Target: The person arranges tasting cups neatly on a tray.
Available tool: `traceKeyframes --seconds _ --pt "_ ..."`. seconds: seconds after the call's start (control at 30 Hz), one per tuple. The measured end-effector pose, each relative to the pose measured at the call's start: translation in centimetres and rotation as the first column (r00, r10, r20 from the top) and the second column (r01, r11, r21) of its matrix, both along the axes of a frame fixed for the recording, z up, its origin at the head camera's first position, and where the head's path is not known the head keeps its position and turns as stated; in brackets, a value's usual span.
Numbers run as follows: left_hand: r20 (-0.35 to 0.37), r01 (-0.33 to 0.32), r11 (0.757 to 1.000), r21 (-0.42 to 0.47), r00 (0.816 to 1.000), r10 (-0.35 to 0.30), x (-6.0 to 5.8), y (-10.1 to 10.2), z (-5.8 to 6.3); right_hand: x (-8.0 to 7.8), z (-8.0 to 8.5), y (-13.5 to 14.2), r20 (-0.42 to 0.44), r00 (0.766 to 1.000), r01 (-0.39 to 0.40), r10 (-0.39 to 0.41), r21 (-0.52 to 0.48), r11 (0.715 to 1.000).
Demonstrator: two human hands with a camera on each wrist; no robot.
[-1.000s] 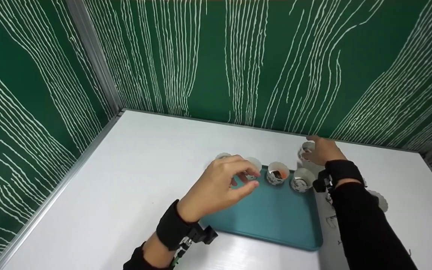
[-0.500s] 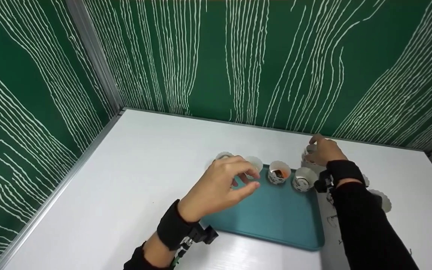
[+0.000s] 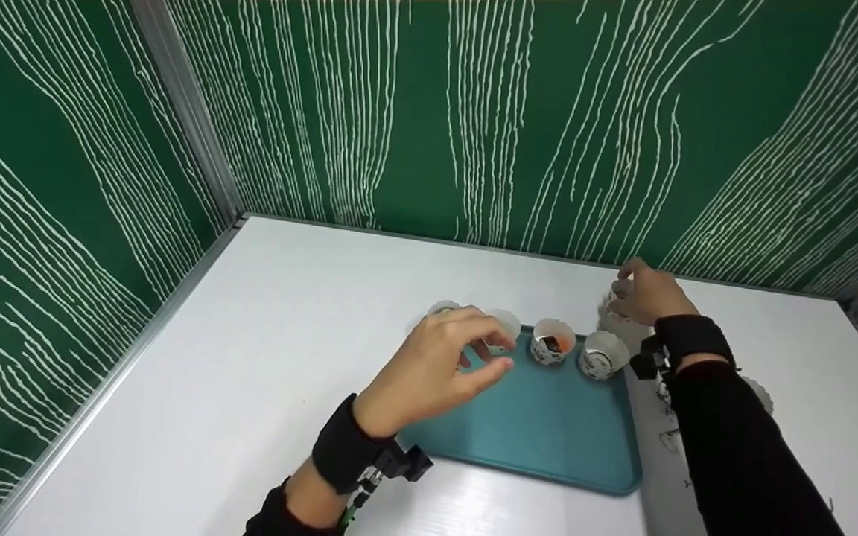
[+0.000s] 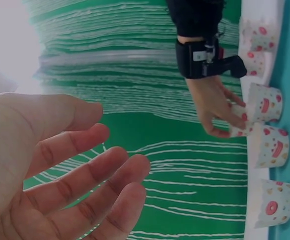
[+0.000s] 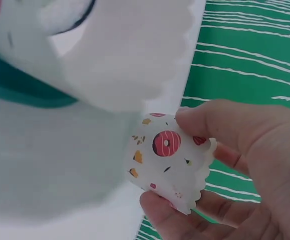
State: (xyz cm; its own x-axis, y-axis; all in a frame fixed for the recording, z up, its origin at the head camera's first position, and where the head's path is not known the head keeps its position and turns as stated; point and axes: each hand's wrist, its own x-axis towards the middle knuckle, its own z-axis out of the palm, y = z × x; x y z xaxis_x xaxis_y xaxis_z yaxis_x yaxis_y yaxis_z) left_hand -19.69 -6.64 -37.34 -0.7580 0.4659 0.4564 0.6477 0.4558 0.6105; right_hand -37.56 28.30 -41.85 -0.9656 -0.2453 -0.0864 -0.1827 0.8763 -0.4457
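Observation:
My right hand (image 3: 652,298) grips a paper baking cup (image 5: 167,155) printed with pink donuts, thumb on one side and fingers on the other, beyond the tray's back right corner. Over the left part of the teal tray (image 3: 548,432), my left hand (image 3: 436,365) hovers with loosely bent fingers, thumb apart and nothing held. Along the tray's back edge stand several like cups. One cup (image 3: 553,341) has something orange and dark inside, and another (image 3: 603,356) to its right holds a whitish thing with a dark outline. A further cup (image 3: 500,327) is partly hidden behind my left fingers.
Right of the tray, small dark and pale bits (image 3: 671,439) lie by my right sleeve (image 3: 749,439), which partly covers another cup (image 3: 759,393). A green wall (image 3: 414,149) with white wavy lines rises behind the white table (image 3: 213,372).
My right hand has shifted slightly to the right and back with the baking cup. My left hand has stayed in place.

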Motion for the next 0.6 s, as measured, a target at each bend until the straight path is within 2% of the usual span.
traceKeyframes --seconds 0.6 --pt "0.001 -0.039 0.999 0.003 0.999 0.039 -0.1 0.0 0.1 2.6 3.7 -1.3 -0.102 0.994 -0.049 0.047 -0.012 0.999"
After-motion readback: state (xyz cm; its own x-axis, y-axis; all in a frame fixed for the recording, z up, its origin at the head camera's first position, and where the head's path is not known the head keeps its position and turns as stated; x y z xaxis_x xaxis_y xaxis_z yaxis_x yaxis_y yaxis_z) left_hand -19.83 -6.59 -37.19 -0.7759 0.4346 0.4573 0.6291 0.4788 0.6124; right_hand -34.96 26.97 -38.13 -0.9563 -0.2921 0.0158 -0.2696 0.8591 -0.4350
